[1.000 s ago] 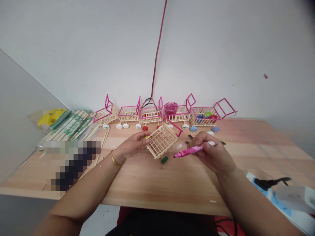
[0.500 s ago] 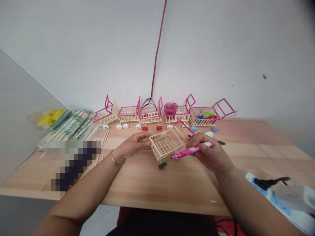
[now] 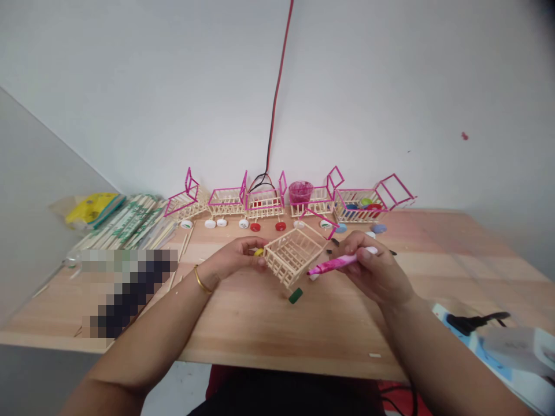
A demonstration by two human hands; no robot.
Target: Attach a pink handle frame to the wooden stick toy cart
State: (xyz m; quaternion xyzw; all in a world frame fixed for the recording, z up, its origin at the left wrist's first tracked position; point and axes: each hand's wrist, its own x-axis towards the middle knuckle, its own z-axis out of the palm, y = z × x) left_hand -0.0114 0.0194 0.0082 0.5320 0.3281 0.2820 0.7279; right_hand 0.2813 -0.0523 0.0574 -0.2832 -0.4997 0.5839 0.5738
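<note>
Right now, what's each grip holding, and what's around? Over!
Left grip: stick cart, tilted. Right grip: pink marker, tip near cart. Other carts lined up behind.

No text is readable, only blurred green print (image 3: 132,218) on packets (image 3: 116,224).

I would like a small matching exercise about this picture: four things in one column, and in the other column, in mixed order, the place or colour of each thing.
1. marker
2. nearest cart
3. bracelet
4. power strip

A. gold
B. held by the left hand
C. white and blue
D. held in the right hand

Right pairs: 1-D, 2-B, 3-A, 4-C
</note>
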